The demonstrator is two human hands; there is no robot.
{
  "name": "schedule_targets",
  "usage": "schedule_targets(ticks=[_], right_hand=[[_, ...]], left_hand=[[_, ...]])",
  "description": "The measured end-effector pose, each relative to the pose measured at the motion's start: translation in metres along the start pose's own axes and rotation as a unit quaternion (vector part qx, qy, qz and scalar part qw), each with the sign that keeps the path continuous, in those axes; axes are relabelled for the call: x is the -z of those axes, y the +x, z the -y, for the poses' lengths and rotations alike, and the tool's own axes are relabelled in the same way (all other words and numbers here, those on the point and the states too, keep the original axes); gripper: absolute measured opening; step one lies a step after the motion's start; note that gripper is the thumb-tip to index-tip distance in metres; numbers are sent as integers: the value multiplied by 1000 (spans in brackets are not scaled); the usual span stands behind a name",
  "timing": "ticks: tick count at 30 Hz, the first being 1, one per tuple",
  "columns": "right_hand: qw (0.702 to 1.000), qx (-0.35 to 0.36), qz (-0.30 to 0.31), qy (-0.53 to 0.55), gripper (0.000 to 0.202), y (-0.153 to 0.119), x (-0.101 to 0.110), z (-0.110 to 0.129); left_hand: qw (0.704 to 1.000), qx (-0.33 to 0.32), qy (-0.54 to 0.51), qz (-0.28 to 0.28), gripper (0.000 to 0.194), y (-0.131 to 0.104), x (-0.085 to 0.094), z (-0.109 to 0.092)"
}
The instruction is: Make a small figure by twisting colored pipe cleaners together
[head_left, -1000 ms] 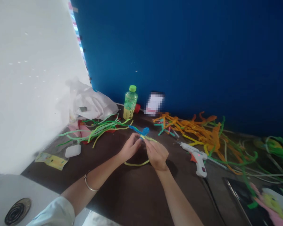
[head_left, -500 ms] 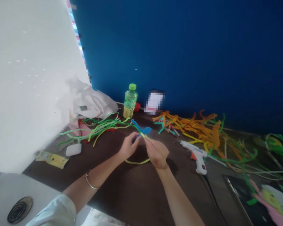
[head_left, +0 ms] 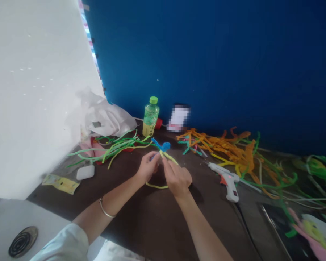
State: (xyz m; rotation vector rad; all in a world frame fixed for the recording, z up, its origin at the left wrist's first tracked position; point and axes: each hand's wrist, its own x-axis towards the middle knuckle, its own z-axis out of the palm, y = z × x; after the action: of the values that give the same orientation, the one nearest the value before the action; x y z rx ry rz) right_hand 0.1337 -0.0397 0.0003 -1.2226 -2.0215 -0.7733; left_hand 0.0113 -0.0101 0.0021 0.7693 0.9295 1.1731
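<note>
Blue pipe cleaners (head_left: 165, 146), bent into a forked shape, stick up above my fingertips at the middle of the table. A pale yellow pipe cleaner (head_left: 159, 187) is joined to them and loops down below my hands. My left hand (head_left: 148, 167) is closed, pinching the blue piece near its base; a bit of blue shows between thumb and finger. On the other side, my right hand (head_left: 178, 177) is closed too, with its fingertips on the yellow pipe cleaner close to the joint. The exact grip is partly hidden by the fingers.
Several green pipe cleaners (head_left: 119, 146) lie to the left, near a white case (head_left: 85, 172). Behind stands a green-capped bottle (head_left: 151, 117). Orange pipe cleaners (head_left: 220, 145) are heaped at right, with a white glue gun (head_left: 228, 181) and its cord before them.
The blue piece has turned slightly and its right lobe has shifted left. My right fingers have moved a little left and down, showing more of the yellow pipe cleaner.
</note>
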Motion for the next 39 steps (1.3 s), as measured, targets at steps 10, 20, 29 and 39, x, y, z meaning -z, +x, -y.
schedule_targets(ticks=[10,20,29,39], right_hand=[[950,-247,8,193,26,1,-17,0],[691,-488,61,530,21,9,-13,-10],[555,-545,98,621,31,10,-13,-2],[453,-558,120,685,30,14,-2,2]], left_hand=[[998,30,-50,16,34,0,0,-2],[962,155,-169,152,27,-5,5,-10],[849,315,-357,231,6,-11,14,-15],[860,294,-299,290,4,-6,9,-6]])
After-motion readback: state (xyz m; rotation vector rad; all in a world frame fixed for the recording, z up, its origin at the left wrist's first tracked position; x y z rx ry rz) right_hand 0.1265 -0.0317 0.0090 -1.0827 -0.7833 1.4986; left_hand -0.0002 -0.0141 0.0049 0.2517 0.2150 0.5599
